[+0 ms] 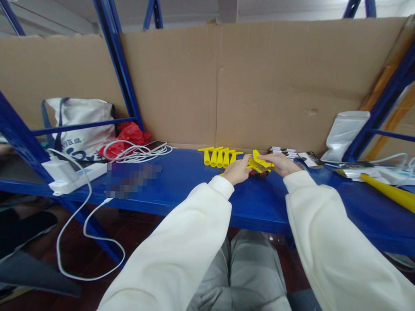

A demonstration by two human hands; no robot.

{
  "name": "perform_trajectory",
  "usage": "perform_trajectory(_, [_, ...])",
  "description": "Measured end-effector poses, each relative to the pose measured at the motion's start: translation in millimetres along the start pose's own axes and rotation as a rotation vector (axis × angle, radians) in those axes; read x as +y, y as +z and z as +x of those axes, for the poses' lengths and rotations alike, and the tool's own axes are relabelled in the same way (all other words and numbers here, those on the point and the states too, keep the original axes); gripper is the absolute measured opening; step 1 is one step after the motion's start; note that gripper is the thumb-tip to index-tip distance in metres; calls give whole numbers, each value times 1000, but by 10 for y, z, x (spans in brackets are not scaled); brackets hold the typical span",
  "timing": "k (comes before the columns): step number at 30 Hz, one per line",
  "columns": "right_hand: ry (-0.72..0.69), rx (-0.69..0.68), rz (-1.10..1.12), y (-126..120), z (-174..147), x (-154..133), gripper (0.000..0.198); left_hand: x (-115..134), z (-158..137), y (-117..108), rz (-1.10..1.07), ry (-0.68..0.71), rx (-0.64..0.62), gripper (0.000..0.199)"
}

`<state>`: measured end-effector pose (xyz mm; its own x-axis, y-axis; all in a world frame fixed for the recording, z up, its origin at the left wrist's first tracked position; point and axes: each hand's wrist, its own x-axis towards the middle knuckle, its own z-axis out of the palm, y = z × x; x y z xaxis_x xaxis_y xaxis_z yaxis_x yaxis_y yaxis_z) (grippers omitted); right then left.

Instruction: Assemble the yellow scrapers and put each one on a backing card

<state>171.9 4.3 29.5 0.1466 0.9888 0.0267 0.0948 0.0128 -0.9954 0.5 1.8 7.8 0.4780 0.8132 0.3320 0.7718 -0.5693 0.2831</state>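
Note:
In front of me, above the blue shelf, my left hand [238,170] and my right hand [281,163] are closed on a yellow plastic tool [260,161] from either side. The tool has a wide, flat end and a greyish-brown strip across its lower part; my fingers cover some of it. Just left of my left hand, several yellow T-shaped plastic handles [213,158] lie in a row, their round ends toward me. Something small, dark and red lies under the held tool, too hidden to name. Small black-and-white packs [282,152] are stacked behind my right hand.
Left on the blue shelf [178,186] are a coiled white cable [139,152], a red plastic bag [132,135], a cloth bag [85,122] and a power strip [77,179]. A long yellow piece [394,193] and white pouch [346,134] lie right. Cardboard [265,84] stands behind.

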Motion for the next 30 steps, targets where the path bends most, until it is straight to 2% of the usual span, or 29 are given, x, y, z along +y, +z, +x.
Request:
perform_trajectory(11, [-7,49,-31,151,-113,-30,21,14,2,-13,-13,-32,-3,33])
perform_trajectory(26, [-69,82,-104,113,28,85,33,21,-4,-26,-9,-12,-8,28])
perform_trajectory(30, [-89,81,-104,97,49,104,30,24,-7,-26,-1,-3,-5,29])
